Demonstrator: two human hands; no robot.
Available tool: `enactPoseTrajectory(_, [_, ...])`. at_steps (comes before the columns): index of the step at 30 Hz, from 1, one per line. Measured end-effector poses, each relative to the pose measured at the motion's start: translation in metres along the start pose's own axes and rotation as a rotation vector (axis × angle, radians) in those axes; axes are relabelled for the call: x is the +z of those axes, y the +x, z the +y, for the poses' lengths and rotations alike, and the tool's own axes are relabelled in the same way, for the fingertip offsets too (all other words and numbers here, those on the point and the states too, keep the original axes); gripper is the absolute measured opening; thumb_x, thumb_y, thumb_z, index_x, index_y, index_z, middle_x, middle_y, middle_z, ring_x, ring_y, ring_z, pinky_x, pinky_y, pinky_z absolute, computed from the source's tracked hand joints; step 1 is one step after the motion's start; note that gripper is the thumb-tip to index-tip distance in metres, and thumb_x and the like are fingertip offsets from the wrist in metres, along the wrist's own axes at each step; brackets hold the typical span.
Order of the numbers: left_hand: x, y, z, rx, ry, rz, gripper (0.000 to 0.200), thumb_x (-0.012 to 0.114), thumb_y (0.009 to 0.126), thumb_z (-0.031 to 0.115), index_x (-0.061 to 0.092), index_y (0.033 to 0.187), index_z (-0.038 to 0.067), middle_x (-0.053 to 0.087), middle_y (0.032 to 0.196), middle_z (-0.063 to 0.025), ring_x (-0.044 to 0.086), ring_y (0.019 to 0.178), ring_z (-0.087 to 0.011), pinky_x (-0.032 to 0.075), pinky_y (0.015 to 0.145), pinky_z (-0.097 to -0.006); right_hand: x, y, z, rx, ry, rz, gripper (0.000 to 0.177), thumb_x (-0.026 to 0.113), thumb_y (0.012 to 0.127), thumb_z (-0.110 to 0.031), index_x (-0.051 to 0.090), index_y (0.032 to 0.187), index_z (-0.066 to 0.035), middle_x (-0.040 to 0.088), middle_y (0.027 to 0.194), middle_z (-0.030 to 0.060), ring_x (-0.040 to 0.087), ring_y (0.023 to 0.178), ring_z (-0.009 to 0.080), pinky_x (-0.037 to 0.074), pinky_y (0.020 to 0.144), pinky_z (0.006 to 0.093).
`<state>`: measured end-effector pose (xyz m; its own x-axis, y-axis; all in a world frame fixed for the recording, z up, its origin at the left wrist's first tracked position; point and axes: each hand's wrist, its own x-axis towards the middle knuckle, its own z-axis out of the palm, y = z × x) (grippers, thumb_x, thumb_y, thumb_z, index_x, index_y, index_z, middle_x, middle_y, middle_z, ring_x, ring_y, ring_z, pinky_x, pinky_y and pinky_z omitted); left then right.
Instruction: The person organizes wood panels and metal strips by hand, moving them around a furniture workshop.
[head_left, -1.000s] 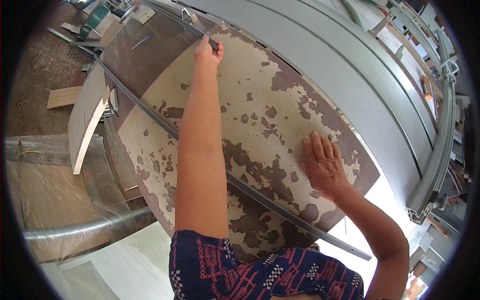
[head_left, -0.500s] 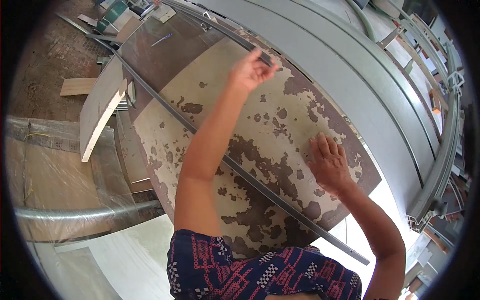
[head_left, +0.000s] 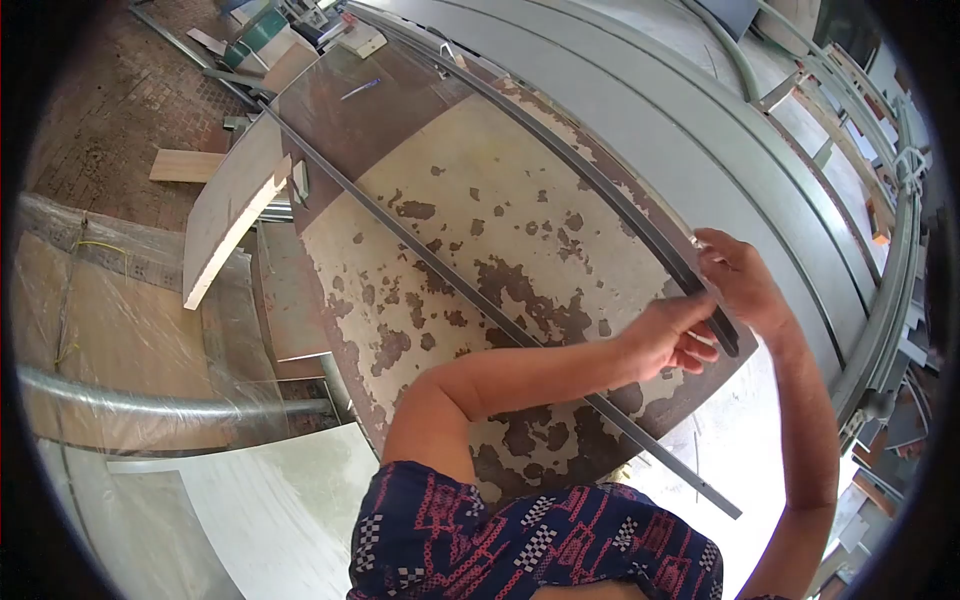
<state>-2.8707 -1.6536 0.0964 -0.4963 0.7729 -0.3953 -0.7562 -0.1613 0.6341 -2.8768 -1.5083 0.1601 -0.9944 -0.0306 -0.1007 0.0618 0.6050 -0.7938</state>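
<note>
A long dark grey metal strip point(head_left: 610, 190) runs along the right side of the worn worktable point(head_left: 450, 160), with its near end past my left hand. My left hand point(head_left: 665, 335) is closed round this strip close to that end, thumb on top and fingers below. Just across the strip, my right hand point(head_left: 745, 285) has its fingers curled at the table's right edge. Whether it pinches the strip or something small there is hidden. A second, thinner metal strip point(head_left: 450, 270) lies diagonally over the table under my left forearm.
A large grey panel with long grooves point(head_left: 640, 80) borders the table on the right. At left are a cut white-edged board point(head_left: 235, 210), a plastic-wrapped stack point(head_left: 110, 300) and a metal pipe point(head_left: 170, 400). A blue pen point(head_left: 360, 88) lies at the far end.
My left hand has brought the dark strip's end toward me and to the right. My right hand has lifted off the tabletop and moved to its right edge, fingers now curled.
</note>
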Motion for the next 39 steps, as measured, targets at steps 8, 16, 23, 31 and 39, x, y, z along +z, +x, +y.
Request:
enactPoseTrajectory(8, [0.059, 0.005, -0.058, -0.006, 0.108, -0.130, 0.043, 0.057, 0.085, 0.043, 0.051, 0.105, 0.006, 0.056, 0.089, -0.0083, 0.063, 0.070, -0.0161, 0.054, 0.053, -0.0265, -0.010, -0.052, -0.033, 0.343, -0.092, -0.227, 0.029, 0.063, 0.072, -0.013, 0.056, 0.096, 0.002, 0.059, 0.070, 0.0148, 0.060, 0.071, 0.0215, 0.046, 0.065, 0.0316])
enactPoseTrajectory(16, [0.026, -0.005, -0.060, -0.219, 0.076, -0.165, 0.027, 0.057, 0.085, 0.025, 0.058, 0.103, 0.005, 0.060, 0.090, -0.0117, 0.064, 0.075, -0.0240, 0.055, 0.060, -0.0362, -0.039, -0.121, 0.017, 0.256, -0.187, -0.037, 0.027, 0.062, 0.072, -0.014, 0.057, 0.093, 0.003, 0.056, 0.067, 0.0124, 0.056, 0.066, 0.0233, 0.043, 0.061, 0.0327])
enactPoseTrajectory(23, [-0.059, -0.028, 0.065, 0.388, -0.319, 0.428, 0.046, 0.037, 0.093, 0.043, 0.049, 0.104, 0.000, 0.060, 0.093, -0.0158, 0.061, 0.085, -0.0306, 0.051, 0.080, -0.0471, -0.059, -0.243, 0.032, 0.441, -0.003, 0.022, 0.030, 0.067, 0.071, -0.008, 0.058, 0.096, 0.005, 0.056, 0.069, 0.0038, 0.050, 0.061, 0.0096, 0.040, 0.053, 0.0247])
enactPoseTrajectory(31, [-0.065, -0.022, 0.058, 0.520, -0.231, 0.413, 0.030, 0.041, 0.095, 0.035, 0.047, 0.105, 0.007, 0.056, 0.098, -0.0103, 0.060, 0.094, -0.0312, 0.052, 0.075, -0.0456, -0.044, -0.371, 0.071, 0.570, 0.256, 0.094, 0.033, 0.069, 0.067, -0.003, 0.058, 0.096, 0.007, 0.057, 0.067, 0.0028, 0.048, 0.056, 0.0074, 0.038, 0.049, 0.0228])
enactPoseTrajectory(39, [0.012, -0.040, -0.002, 0.543, -0.134, 0.306, 0.015, 0.047, 0.093, 0.026, 0.046, 0.098, 0.011, 0.060, 0.086, -0.0092, 0.063, 0.086, -0.0323, 0.054, 0.072, -0.0478, -0.008, -0.459, 0.128, 0.490, 0.368, 0.339, 0.018, 0.060, 0.066, -0.002, 0.060, 0.083, 0.006, 0.050, 0.052, -0.0006, 0.042, 0.043, 0.0042, 0.032, 0.039, 0.0209])
